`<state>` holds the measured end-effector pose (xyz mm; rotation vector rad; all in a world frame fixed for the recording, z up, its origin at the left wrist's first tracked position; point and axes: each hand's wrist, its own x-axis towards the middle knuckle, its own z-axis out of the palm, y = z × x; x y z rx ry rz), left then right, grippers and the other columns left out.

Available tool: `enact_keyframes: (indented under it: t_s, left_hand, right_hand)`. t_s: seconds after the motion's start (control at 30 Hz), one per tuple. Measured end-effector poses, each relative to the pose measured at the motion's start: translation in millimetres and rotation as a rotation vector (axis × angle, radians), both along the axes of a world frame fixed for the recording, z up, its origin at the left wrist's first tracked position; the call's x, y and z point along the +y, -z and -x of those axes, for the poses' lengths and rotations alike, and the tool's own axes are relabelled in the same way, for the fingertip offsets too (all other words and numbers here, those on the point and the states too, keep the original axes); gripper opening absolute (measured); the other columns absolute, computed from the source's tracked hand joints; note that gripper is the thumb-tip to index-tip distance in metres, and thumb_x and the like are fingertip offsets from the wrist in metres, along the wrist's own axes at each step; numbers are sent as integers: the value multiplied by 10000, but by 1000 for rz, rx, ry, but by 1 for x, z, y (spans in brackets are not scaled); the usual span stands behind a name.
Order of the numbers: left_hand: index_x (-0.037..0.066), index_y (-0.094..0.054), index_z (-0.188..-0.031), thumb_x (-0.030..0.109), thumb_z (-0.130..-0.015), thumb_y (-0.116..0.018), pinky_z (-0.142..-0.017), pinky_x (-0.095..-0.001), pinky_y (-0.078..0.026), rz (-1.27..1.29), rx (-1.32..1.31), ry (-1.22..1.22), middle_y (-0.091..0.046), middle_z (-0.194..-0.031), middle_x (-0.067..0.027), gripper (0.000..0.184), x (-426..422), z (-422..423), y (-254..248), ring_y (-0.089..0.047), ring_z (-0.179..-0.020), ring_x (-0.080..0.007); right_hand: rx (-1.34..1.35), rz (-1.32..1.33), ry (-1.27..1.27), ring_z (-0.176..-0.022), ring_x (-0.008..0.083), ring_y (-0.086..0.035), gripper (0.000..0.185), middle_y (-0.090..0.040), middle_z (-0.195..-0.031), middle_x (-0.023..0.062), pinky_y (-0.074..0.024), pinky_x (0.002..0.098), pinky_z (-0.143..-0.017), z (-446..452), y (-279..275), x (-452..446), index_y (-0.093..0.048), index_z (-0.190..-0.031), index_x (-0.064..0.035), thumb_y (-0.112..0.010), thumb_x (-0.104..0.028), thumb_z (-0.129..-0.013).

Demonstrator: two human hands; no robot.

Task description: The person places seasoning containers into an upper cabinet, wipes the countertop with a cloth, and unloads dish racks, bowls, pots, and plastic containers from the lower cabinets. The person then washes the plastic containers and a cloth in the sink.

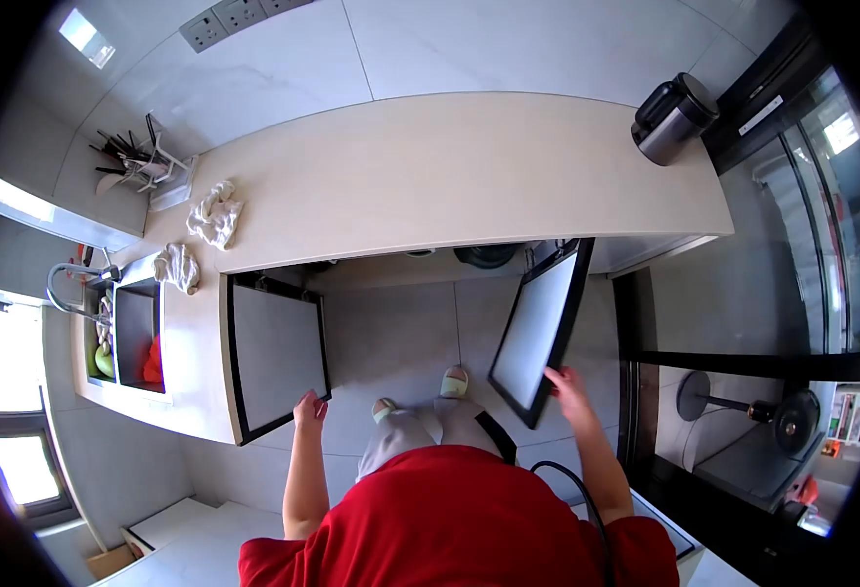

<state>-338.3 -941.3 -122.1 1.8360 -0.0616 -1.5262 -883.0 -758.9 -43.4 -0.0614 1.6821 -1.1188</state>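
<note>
Two dark-framed cabinet doors stand swung out below the pale countertop (430, 166). My left hand (310, 408) is beside the lower outer corner of the left door (278, 342), its fingers curled close together; whether they touch the frame is hard to tell. My right hand (565, 386) has its fingers on the outer edge of the right door (540, 328), which is angled outward. Between the doors the cabinet opening shows a dark round pot (486, 255), partly hidden under the counter.
A kettle (675, 117) stands at the counter's right end. Crumpled cloths (217, 213) lie near the sink (138, 328) at left, with a utensil rack (156, 161) behind. My feet are on the tiled floor. A fan (743, 406) is beyond the dark door frame at right.
</note>
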Motion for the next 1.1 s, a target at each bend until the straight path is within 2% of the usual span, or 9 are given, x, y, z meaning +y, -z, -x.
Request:
enact_keyframes:
  t_s: [0.27, 0.4, 0.47, 0.53, 0.67, 0.7, 0.8, 0.9, 1.1]
  left_hand:
    - [40, -585, -1031, 99, -834, -595, -674, -298, -535, 77, -4, 177, -604, -901, -69, 206, -26, 41, -13, -590, -800, -172]
    - [56, -606, -1006, 82, -822, -583, -624, -263, -528, 147, -59, 185, -618, -796, -32, 187, -26, 50, -33, -592, -670, -132]
    - [50, -603, -1014, 95, -836, -570, -624, -260, -525, 183, -79, 178, -621, -811, -37, 186, -27, 46, -48, -597, -680, -130]
    - [39, -598, -1021, 99, -844, -564, -634, -258, -519, 245, -93, 187, -626, -830, -43, 190, -30, 37, -63, -595, -694, -124]
    - [35, -574, -1074, 127, -854, -556, -708, -258, -516, 362, -247, 215, -625, -896, -65, 240, -52, 7, -101, -597, -777, -131]
    - [38, -578, -1072, 124, -850, -555, -697, -255, -511, 407, -317, 213, -625, -894, -65, 239, -62, -3, -112, -594, -771, -128]
    - [51, -585, -1068, 124, -841, -553, -667, -244, -494, 531, -597, 242, -626, -896, -62, 240, -100, -47, -125, -585, -760, -117]
    - [83, -564, -1124, 175, -803, -610, -699, -295, -484, 528, -983, 380, -626, -940, -95, 337, -148, -92, -136, -585, -833, -171]
    - [134, -433, -1286, 249, -752, -656, -972, -405, -355, 662, -1467, 645, -502, -1230, -139, 589, -254, -128, -156, -432, -1147, -327]
  right_hand:
    - [959, -161, -365, -682, 175, -543, 289, -589, -733, 84, -449, 311, -629, 135, 16, 85, -575, -854, 8, -714, -204, -715]
    - [1124, -86, -395, -638, 154, -520, 258, -562, -682, 70, -445, 313, -595, 176, 34, 96, -556, -789, 10, -717, -166, -690]
    - [925, -183, -499, -676, 244, -559, 297, -583, -716, 121, -447, 369, -650, 187, 32, 91, -551, -795, -1, -726, -199, -660]
    - [1089, -317, -668, -700, 308, -558, 309, -574, -727, 145, -441, 399, -651, 188, 23, 80, -529, -778, 2, -727, -191, -641]
    - [1343, -421, -610, -768, 317, -583, 210, -584, -808, 142, -471, 419, -691, 140, -34, -1, -556, -874, -37, -669, -143, -732]
    - [1412, -225, -571, -782, 303, -593, 150, -595, -856, 140, -477, 391, -689, 131, -37, -24, -567, -908, -43, -619, -102, -780]
    - [1217, 96, -589, -773, 259, -614, 134, -619, -864, 139, -481, 326, -686, 78, -44, -116, -590, -956, -25, -561, -90, -842]
    - [675, 485, -619, -705, 148, -596, 122, -615, -786, 77, -470, 269, -638, -18, -25, -204, -608, -950, -22, -553, -51, -845]
    - [679, 767, -992, -795, 195, -612, 225, -595, -956, 114, -504, 285, -679, -252, -83, -356, -570, -1029, -25, -609, -71, -812]
